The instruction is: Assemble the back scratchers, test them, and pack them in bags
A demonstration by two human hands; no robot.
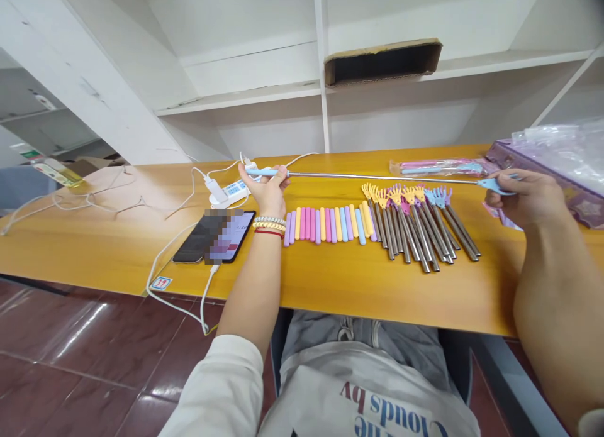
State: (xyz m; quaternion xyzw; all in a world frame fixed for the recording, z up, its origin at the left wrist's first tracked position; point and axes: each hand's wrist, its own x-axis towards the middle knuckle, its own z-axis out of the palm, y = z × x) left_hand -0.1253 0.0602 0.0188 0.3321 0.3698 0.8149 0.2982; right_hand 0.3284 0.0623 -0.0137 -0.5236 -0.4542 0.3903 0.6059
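Observation:
I hold a telescopic back scratcher (377, 177) stretched out long above the wooden table (353, 286). My left hand (268, 188) is closed on its light blue handle. My right hand (526, 195) is closed on its blue claw end at the far right. Below the rod lies a row of several coloured handle sleeves (328, 224), pink, purple, yellow and blue. Right of them lie several collapsed metal scratchers (419, 226) with yellow, pink and blue claw heads.
A phone (214, 237) on a white cable lies left of my left arm, with a white power strip (231, 190) behind it. A plastic-wrapped pack (438, 167) and a purple bag (557, 157) sit at the back right. A cardboard box (382, 61) rests on the white shelf.

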